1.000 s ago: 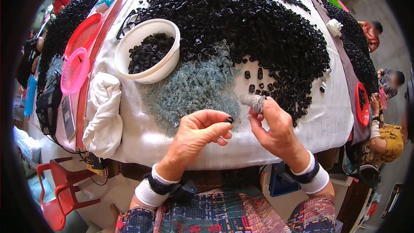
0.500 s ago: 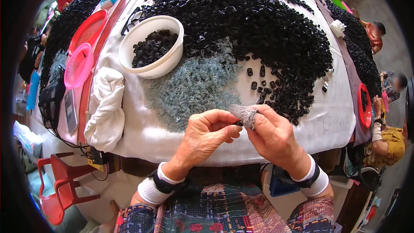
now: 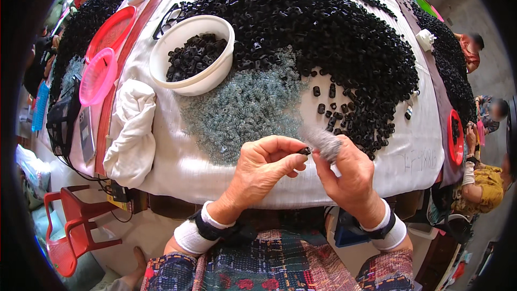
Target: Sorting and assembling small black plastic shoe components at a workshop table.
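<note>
My left hand (image 3: pixel 260 168) pinches a small black plastic part (image 3: pixel 305 151) between thumb and index finger, just over the table's front edge. Close beside it, my right hand (image 3: pixel 350 175) is closed, its thumb tip near the black part. A grey, fuzzy-looking covering (image 3: pixel 325 144) sits at the right index finger, blurred by motion; whether it is worn or held, I cannot tell. Anything tiny between the right fingertips is hidden. Beyond my hands lies a pile of small clear bluish coils (image 3: pixel 242 110), spring-like. Behind and right of it spreads a large heap of black parts (image 3: pixel 328 37).
A white bowl (image 3: pixel 230 59) of black parts stands left of the coils. A twisted white cloth (image 3: pixel 129 134), a pink basket (image 3: pixel 98 78) and a red basket (image 3: pixel 111 32) lie further left. A red chair (image 3: pixel 81 226) is lower left. Other people sit along the right side.
The right hand has shifted slightly right and down, the grey covering now blurred and a little apart from the left fingers. The left hand still holds its black part, moved slightly right.
</note>
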`<state>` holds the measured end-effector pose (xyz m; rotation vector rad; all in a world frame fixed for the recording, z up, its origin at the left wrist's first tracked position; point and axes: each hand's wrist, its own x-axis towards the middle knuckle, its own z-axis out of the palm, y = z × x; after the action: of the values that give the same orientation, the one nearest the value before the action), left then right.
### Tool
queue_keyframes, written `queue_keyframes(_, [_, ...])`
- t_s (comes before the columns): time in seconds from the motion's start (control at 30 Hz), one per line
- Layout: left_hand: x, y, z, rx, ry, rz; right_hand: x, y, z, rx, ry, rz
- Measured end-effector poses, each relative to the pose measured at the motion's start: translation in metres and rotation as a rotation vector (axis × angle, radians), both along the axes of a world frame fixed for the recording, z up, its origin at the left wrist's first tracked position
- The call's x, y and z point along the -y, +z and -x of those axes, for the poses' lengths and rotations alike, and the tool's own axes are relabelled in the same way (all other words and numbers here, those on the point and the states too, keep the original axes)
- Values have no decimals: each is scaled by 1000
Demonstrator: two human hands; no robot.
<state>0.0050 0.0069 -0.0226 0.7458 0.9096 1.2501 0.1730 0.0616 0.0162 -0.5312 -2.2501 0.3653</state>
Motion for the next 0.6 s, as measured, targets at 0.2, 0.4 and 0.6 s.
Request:
queue_keyframes(0.2, [-5,0,0,99,-33,19,-4,0,-6,-80,-73,88])
queue_keyframes(0.4, [-5,-3,9,215,22,101,-33,2,-26,-71,-408,399])
queue_keyframes(0.6, [-8,-4,13,276,-11,106,-60,-22,-28,140,-371,184])
